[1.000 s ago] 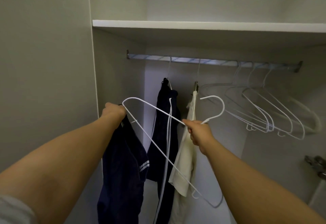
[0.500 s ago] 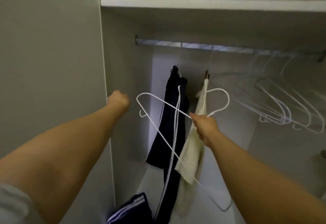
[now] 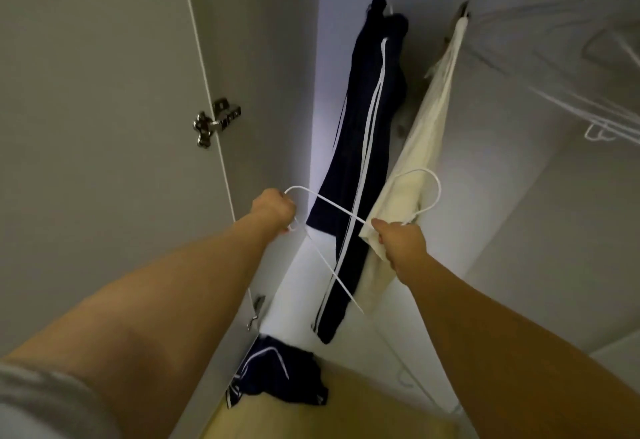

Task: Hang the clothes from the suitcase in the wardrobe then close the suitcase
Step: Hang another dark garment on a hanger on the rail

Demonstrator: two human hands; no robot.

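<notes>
The person stands at the open wardrobe (image 3: 519,196) with both arms stretched into it, holding a bare white wire hanger (image 3: 332,204) between the hands. The left hand (image 3: 273,210) has its fingers curled round the hanger's left shoulder, right at the bend. The right hand (image 3: 403,241) is closed in a fist on the neck just under the hook, which curves up and to the right above the knuckles. One wire arm of the hanger slants down and toward us from the left hand. No garment is on it.

Farther in, a pair of navy trousers (image 3: 363,127) with white side stripes hangs straight down. Just to their right hangs a cream garment (image 3: 426,134), its lower edge touching or passing just behind the right hand; I cannot tell which. At the far right a bunch of white hangers (image 3: 602,127) carries nothing, and they look blurred.

Another navy garment with white stripes (image 3: 277,376) lies crumpled low down, near us, between the two forearms. It sits at the wardrobe's front edge, partly on the white bottom board and partly on the tan floor (image 3: 363,411).

On the left, the wardrobe door (image 3: 104,92) stands open, with a metal hinge (image 3: 216,122) at its inner edge.
</notes>
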